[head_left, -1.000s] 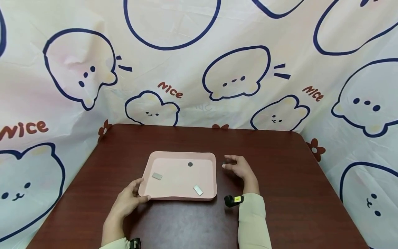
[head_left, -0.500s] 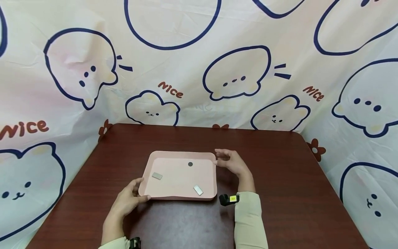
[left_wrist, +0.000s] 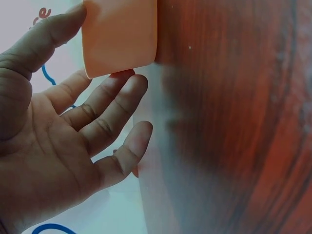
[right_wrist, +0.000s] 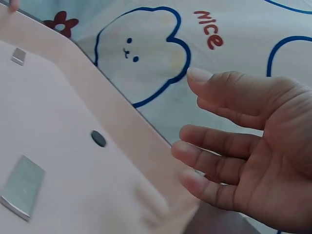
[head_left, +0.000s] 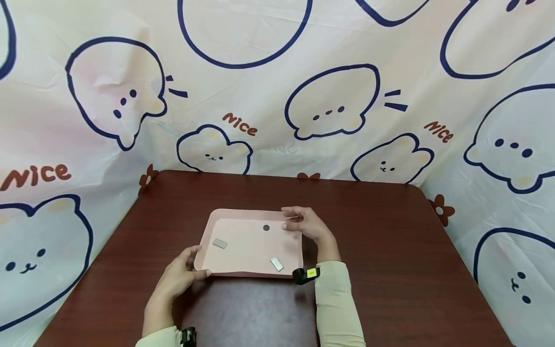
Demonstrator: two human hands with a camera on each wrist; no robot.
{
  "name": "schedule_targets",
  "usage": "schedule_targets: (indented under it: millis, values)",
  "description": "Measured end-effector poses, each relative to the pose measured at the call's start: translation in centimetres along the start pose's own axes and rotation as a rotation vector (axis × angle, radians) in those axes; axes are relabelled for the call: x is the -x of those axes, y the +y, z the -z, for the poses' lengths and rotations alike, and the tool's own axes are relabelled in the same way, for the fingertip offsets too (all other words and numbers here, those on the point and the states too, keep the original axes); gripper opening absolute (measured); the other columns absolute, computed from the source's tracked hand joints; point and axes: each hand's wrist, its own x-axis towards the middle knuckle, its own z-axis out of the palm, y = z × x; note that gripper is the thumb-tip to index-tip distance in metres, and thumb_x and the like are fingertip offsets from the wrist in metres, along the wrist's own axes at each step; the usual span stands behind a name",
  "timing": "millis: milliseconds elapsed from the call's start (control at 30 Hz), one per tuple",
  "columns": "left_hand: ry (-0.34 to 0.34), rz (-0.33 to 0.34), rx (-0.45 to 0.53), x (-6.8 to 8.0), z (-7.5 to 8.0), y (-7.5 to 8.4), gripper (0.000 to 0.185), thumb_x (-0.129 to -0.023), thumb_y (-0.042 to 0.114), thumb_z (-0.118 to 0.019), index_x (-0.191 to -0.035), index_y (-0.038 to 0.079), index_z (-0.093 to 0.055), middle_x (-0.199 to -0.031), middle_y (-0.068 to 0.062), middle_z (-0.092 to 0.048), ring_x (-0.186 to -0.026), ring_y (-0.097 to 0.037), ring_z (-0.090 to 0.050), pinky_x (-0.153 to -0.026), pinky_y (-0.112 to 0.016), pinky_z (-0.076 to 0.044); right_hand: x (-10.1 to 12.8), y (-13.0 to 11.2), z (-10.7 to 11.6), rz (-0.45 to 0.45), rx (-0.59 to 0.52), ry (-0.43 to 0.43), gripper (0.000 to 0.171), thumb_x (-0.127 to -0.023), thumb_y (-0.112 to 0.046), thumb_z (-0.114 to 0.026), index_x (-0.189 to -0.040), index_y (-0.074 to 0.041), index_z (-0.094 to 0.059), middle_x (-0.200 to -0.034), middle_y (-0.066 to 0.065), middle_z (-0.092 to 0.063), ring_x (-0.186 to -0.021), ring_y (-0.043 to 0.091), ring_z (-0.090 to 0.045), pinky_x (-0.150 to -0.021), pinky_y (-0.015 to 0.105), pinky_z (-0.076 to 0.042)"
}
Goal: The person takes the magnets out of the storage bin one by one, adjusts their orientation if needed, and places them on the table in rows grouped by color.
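A shallow pink tray lies on the table. In it are a small dark disc near the back and two flat, silvery rectangular pieces, one piece at the left and another piece at the front right. My left hand holds the tray's front left corner, thumb along the front rim and fingers at the left side. Over the tray's back right corner hovers my right hand, its fingers loosely bent and holding nothing. In the right wrist view, the disc lies to the left of those fingertips.
The tray rests on a dark reddish-brown wooden table. A pale cloth with cartoon drawings hangs behind it and at both sides. Black wrist devices sit at both cuffs, the right one close to the tray's front right corner.
My right hand has moved left from beside the tray to above its back right corner. The left hand keeps its place at the tray, and the pieces inside have not moved.
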Motion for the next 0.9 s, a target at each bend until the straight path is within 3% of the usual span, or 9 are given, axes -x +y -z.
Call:
schedule_targets:
  millis: [433,600,733,900]
  values:
    - [0.015,-0.001,0.003,0.1,-0.1,-0.2,0.074,-0.072,0.021,-0.079,-0.135,0.006,-0.042,-0.102,-0.015,-0.059,-0.091,-0.027,-0.055,-0.075,-0.041,-0.040,-2.1,0.8,-3.2,-0.111,-0.063,-0.088,0.052,-0.081,-0.004,-0.070,-0.130,-0.002,-0.053,-0.120,0.019,-0.053,-0.097,0.025,-0.058,-0.077,0.041,-0.049]
    - [0.017,-0.003,-0.001,0.1,0.1,-0.2,0.074,-0.072,0.022,-0.079,-0.134,0.006,-0.042,-0.102,-0.015,-0.059,-0.091,-0.027,-0.055,-0.074,-0.041,-0.041,-2.7,1.0,-4.0,-0.154,-0.006,-0.071,0.048,-0.081,-0.010,-0.072,-0.126,-0.007,-0.057,-0.113,0.010,-0.057,-0.093,0.020,-0.059,-0.076,0.036,-0.050]
    - [0.021,-0.003,0.002,0.1,0.1,-0.2,0.074,-0.072,0.021,-0.079,-0.134,0.006,-0.042,-0.100,-0.014,-0.059,-0.088,-0.026,-0.055,-0.073,-0.039,-0.041,-3.2,1.5,-4.6,-0.122,0.049,-0.052,0.045,-0.080,-0.010,-0.072,-0.123,-0.003,-0.059,-0.103,0.008,-0.061,-0.085,0.015,-0.060,-0.068,0.031,-0.049]
    - [0.019,-0.005,-0.007,0.1,0.0,-0.1,0.073,-0.072,0.022,-0.079,-0.134,0.006,-0.043,-0.100,-0.014,-0.059,-0.088,-0.026,-0.054,-0.073,-0.039,-0.040,-3.5,2.1,-5.4,-0.130,0.062,0.053,0.037,-0.080,-0.005,-0.070,-0.115,0.001,-0.063,-0.088,0.006,-0.062,-0.073,0.013,-0.055,-0.056,0.026,-0.043]
